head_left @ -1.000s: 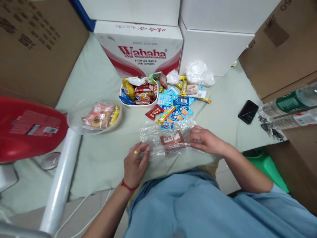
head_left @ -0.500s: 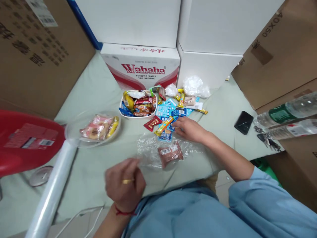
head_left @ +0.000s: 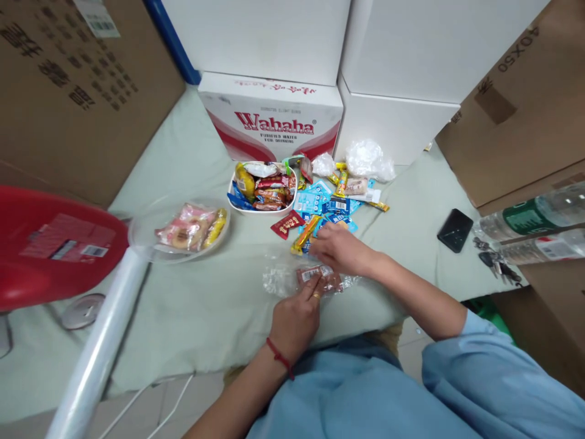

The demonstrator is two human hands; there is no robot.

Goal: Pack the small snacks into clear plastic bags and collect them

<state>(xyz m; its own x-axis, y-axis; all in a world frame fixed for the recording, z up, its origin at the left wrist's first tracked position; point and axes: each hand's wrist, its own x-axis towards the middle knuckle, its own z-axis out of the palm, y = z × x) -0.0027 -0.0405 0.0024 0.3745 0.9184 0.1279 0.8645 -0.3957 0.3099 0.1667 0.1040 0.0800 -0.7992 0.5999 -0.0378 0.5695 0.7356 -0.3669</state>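
My left hand (head_left: 297, 320) reaches in from the front with its fingertips on a brown snack packet (head_left: 305, 275), which lies on crumpled clear plastic film (head_left: 276, 281). The hand covers part of the packet. Just above it, my right hand (head_left: 340, 247) is closed, its bent fingertips among the loose snacks; whatever they grip is hidden. Nearest to them are an orange-and-yellow stick packet (head_left: 307, 233) and blue packets (head_left: 339, 205). A dark red packet (head_left: 286, 224) lies to their left. Behind it stands a white tub (head_left: 262, 213) filled with wrapped snacks.
A clear round lid (head_left: 148, 244) bearing wrapped snacks sits left, near a roll of plastic film (head_left: 103, 341) and a red object (head_left: 59, 250). A Wahaha carton (head_left: 278, 125) stands behind. On the right are a phone (head_left: 455, 230), keys (head_left: 496, 262) and bottles (head_left: 530, 216).
My left hand has moved right and forward onto the brown packet. My right hand has shifted slightly toward me, closer to that packet. The view has shifted slightly.
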